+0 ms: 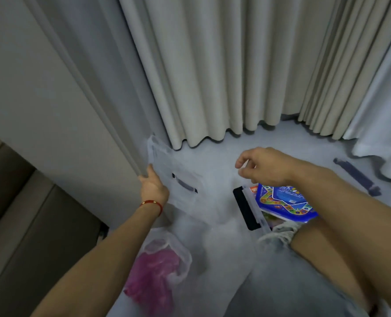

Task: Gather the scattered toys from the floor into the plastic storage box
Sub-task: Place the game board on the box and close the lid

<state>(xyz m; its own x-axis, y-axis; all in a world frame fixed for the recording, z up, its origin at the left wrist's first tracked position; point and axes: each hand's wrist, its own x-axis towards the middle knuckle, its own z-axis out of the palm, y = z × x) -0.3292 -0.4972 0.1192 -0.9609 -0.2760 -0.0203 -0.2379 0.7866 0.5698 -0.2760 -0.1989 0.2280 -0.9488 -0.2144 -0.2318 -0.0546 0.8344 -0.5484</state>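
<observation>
- The lid (178,179) is in my left hand (153,188), centre-left of the frame, tilted up on edge near the wall (52,99) and the curtain (213,76). My fingers curl round its left edge with the thumb on top.
- I judge the lid light and fairly stiff, though a thin sheet like this may flex if held by one corner. It looks smooth and likely slippery, so the rim is the sensible place to hold it, as I do now.
- It is clear, nearly colourless plastic with a dark slot or handle mark near its middle; blur keeps me from reading more.
- The box (247,208) sits on the floor (213,161) at lower centre-right, partly behind my right forearm. It is clear-walled with a black latch on its near-left side. With toys inside it should be heavier than the lid, best taken by the rim or latch ends.
- Inside lies a blue toy (286,202) with a bright dotted border, flat and rigid-looking. It should be easy to lift by an edge.
- My right hand (261,167) hovers above the box's far corner, fingers loosely curled. Something small and pale may be pinched at the fingertips, but I cannot tell.
- A clear bag (160,266) with something pink inside lies on the floor at lower centre. It looks soft and crinkly and is best gathered by its neck.
- A dark strip (357,177) lies on the floor at the right, well apart from the box. I cannot tell what it is.
</observation>
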